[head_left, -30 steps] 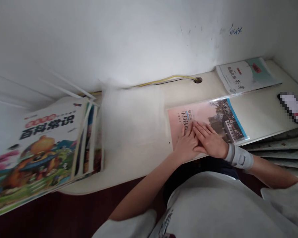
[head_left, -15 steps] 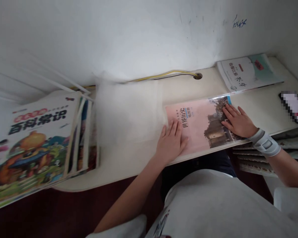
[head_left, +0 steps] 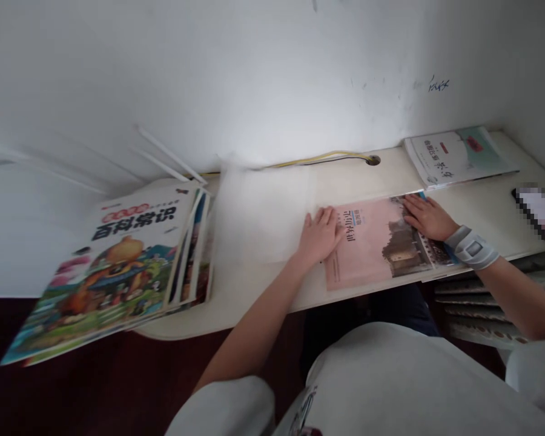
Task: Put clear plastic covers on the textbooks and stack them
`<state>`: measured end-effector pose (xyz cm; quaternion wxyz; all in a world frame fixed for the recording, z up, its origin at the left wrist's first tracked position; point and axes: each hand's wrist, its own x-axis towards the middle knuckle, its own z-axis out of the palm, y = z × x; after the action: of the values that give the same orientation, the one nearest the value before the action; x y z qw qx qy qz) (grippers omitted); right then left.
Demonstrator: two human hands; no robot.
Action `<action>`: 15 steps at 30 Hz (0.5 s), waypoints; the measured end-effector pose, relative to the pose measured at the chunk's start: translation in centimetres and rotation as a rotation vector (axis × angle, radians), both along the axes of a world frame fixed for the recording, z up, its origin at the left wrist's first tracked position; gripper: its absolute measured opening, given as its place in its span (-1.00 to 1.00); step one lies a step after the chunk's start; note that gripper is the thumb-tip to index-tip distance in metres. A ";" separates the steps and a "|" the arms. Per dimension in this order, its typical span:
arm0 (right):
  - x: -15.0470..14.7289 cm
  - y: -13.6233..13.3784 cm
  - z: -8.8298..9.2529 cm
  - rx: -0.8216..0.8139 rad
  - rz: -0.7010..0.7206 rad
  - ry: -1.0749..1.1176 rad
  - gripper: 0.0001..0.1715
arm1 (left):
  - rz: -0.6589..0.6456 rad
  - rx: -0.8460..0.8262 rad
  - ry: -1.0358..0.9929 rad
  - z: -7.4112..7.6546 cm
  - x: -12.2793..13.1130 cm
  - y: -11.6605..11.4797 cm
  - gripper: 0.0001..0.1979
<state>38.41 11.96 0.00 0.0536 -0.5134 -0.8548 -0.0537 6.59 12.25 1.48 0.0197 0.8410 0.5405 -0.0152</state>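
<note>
A pink book (head_left: 367, 242) with a picture of a ruined building on its cover lies flat at the front of the desk. My right hand (head_left: 431, 219) rests on its right end, fingers spread over the picture. At the book's left edge lies my left hand (head_left: 320, 236), palm down and fingers extended, partly over a translucent plastic sheet (head_left: 266, 212). This sheet spreads across the desk to the left; whether it is joined to the book I cannot tell.
Large illustrated books (head_left: 131, 254) form a stack at the left, overhanging the front edge. A white and green booklet (head_left: 463, 154) lies at the back right, with a blurred-out phone (head_left: 538, 212) nearer. A yellow cable (head_left: 318, 158) follows the wall into a hole in the white desk (head_left: 254, 297).
My left hand has slid off the pink cover to its left edge, onto the plastic sheet. My right hand stays at the book's right end. The whole view has shifted with my head.
</note>
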 end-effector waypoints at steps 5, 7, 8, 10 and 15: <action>0.9 0.2 1.5 0.026 -0.275 -0.032 -0.46 | 0.193 0.099 -0.050 0.7 -2.0 0.9 -0.52; 0.5 0.7 1.9 0.035 -0.396 -0.016 -0.46 | 0.244 0.068 -0.216 0.6 -1.9 1.6 -0.62; 0.4 1.0 1.9 0.039 -0.441 0.003 -0.44 | 0.277 0.043 -0.352 0.5 -1.7 2.0 -0.68; 0.5 1.8 1.7 0.044 -0.486 0.076 -0.39 | 0.347 0.010 -0.632 0.4 -1.5 2.7 -0.79; 1.9 3.5 0.1 0.058 -0.493 0.483 -0.41 | 0.433 0.002 -0.967 0.7 -1.4 3.4 -0.85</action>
<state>40.33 15.41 0.11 0.2541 -0.7007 -0.6658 0.0338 5.15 15.69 2.17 0.2686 0.6210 0.6311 0.3795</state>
